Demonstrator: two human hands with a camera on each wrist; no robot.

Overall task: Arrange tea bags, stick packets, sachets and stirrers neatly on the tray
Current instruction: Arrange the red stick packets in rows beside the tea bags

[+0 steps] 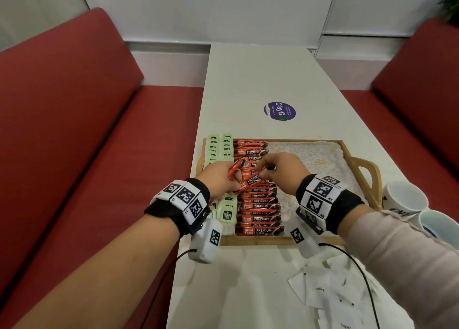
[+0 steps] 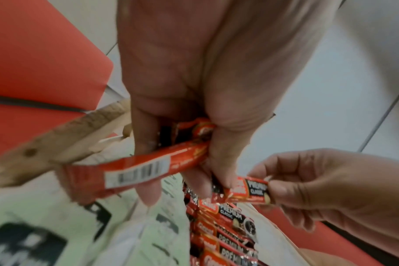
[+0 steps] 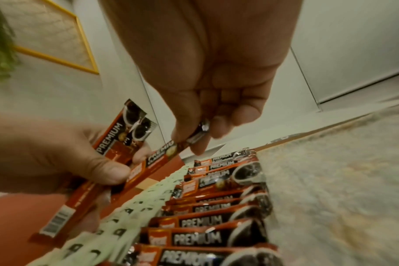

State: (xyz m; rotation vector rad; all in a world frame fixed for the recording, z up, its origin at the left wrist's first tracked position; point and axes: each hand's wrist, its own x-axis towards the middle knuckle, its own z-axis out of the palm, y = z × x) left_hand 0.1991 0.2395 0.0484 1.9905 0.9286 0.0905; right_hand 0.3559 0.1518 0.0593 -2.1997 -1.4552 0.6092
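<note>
A wooden tray (image 1: pixel 273 240) lies on the white table. On it, green tea bags (image 1: pixel 227 144) form two columns at the left, beside a column of red coffee stick packets (image 1: pixel 258 207). Above that column my left hand (image 1: pixel 221 179) grips a small bundle of stick packets (image 2: pixel 148 165). My right hand (image 1: pixel 280 169) pinches the far end of one stick packet (image 3: pixel 169 153) whose near end lies under my left thumb (image 3: pixel 107 171). The tray's right half shows its bare speckled liner (image 1: pixel 320 159).
White sugar sachets (image 1: pixel 330 289) lie loose on the table in front of the tray at the right. Two white mugs (image 1: pixel 407 199) stand by the tray's right handle. A round purple sticker (image 1: pixel 280 111) marks the table beyond. Red benches (image 1: pixel 74 129) flank both sides.
</note>
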